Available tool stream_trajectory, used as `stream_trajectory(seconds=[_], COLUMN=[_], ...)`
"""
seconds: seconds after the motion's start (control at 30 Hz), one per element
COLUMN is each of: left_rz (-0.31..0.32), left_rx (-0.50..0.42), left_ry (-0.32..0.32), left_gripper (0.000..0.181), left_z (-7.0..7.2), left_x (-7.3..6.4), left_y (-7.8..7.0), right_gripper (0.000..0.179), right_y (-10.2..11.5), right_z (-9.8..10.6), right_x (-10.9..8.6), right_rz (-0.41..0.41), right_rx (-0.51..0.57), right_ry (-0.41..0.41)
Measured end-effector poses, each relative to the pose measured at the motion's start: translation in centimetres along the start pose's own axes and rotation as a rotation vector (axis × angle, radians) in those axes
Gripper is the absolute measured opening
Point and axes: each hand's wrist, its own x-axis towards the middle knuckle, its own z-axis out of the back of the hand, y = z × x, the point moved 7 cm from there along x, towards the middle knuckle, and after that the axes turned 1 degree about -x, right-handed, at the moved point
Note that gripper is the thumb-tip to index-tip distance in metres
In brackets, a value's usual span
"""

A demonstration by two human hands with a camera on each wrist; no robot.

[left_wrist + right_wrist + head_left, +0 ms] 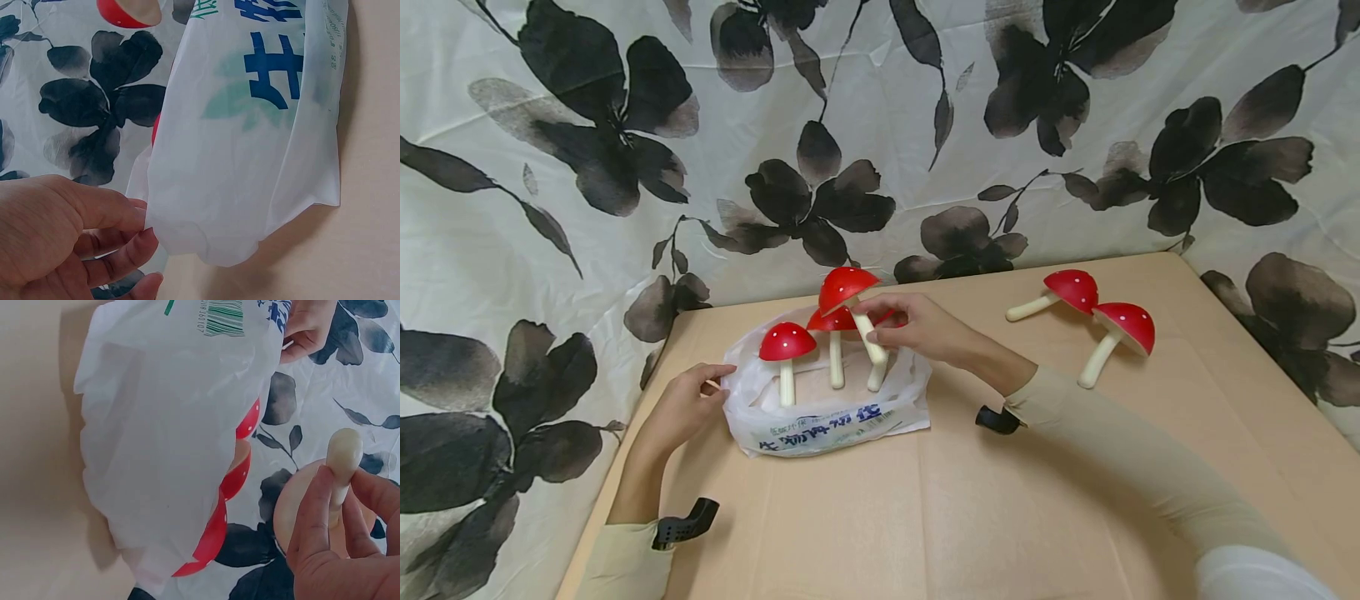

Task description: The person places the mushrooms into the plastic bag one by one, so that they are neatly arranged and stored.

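My right hand (910, 325) pinches a toy mushroom (844, 286) by its pale stem, its red, white-dotted cap tilted above a white plastic bag (752, 400). The right wrist view shows fingertips and thumb around that stem (344, 453). The bag lies opened out, with blue and green print on its front. Inside it are a mushroom on the left (786, 343), one in the middle (836, 358), and another at the right whose cap my hand mostly hides. At the bag's left edge my left hand (681, 404) pinches the plastic (153, 219) between thumb and fingers.
Two more red-capped mushrooms, a rear one (1070, 290) and a nearer one (1126, 327), lie on the tan tabletop (1000, 517) to the right. A white cloth (925, 125) with dark flowers hangs behind and at the sides of the table.
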Motion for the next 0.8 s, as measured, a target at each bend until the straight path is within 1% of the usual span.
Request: stream_trajectory(seconds=[0.3,0.53,0.7,0.8], left_rz=[-0.005,-0.011,-0.008,-0.005], left_rx=[-0.004,0.005,0.005,0.001], left_ry=[-0.005,-0.001,0.002,0.004], left_gripper=[0.038,0.038,0.037,0.037], left_z=[0.1,0.1,0.0,-0.1], left_x=[-0.2,-0.1,0.1,0.1], left_y=[-0.2,-0.2,-0.1,-0.1], right_gripper=[0.040,0.040,0.039,0.038], right_y=[-0.2,-0.4,-0.6,-0.6], right_z=[-1.7,-3.4,-4.7,-5.4], right_x=[1.1,1.9,2.4,2.7], right_rz=[0.000,-0.051,-0.055,-0.059], right_rx=[0.037,0.056,0.049,0.025], right_ry=[0.018,0.043,0.065,0.078])
